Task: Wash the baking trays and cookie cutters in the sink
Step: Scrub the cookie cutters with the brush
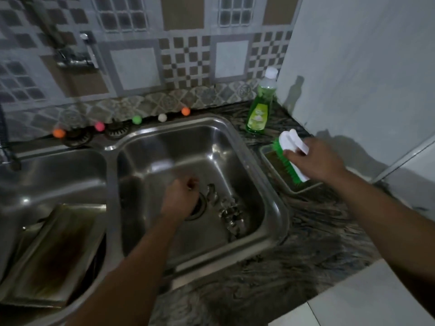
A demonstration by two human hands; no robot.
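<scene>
Dark marbled countertop [306,231] wraps around our double steel sink [266,184], patterned tiles behind. Our left hand [181,196] reaches down into the right basin over the drain, fingers curled in; it's blurry, so we can't tell if they're holding anything. Cookie cutters [226,208] lie on the basin floor just beside that hand. Our right hand [315,161] is out over the counter, gripping a green-bristled scrub brush [292,152] above a small baking tray [282,177]. Another baking tray [54,252] leans tilted in the left basin. Green dish soap bottle [260,107] stands in the corner.
</scene>
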